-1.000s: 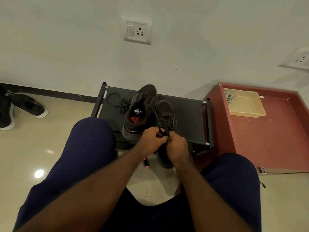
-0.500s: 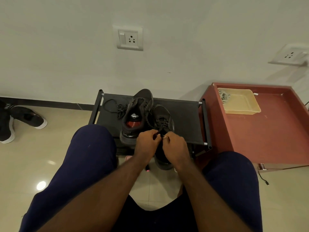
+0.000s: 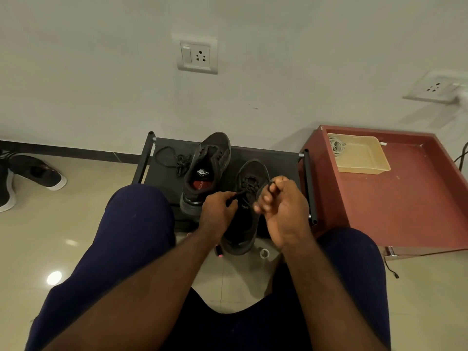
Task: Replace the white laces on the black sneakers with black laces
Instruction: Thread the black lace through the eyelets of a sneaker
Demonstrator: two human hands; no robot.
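Note:
Two black sneakers stand on a low black rack (image 3: 278, 160). The left sneaker (image 3: 207, 168) has no lace and shows a red insole. The right sneaker (image 3: 249, 198) carries a black lace in its eyelets. My left hand (image 3: 217, 211) pinches one end of that lace just left of the shoe's tongue. My right hand (image 3: 281, 203) pinches the other end, pulled out to the right above the shoe. A loose black lace (image 3: 174, 160) lies bunched on the rack beside the left sneaker.
A red-brown low table (image 3: 405, 198) stands to the right with a beige tray (image 3: 362, 158) holding a coil of white lace (image 3: 335, 145). Another pair of black shoes (image 3: 35, 171) lies on the tiled floor at left. My knees frame the rack. A wall socket (image 3: 197, 55) is above.
My hands were close together over the right sneaker's tongue. Now they have drawn apart, the right hand moving out to the right with its lace end.

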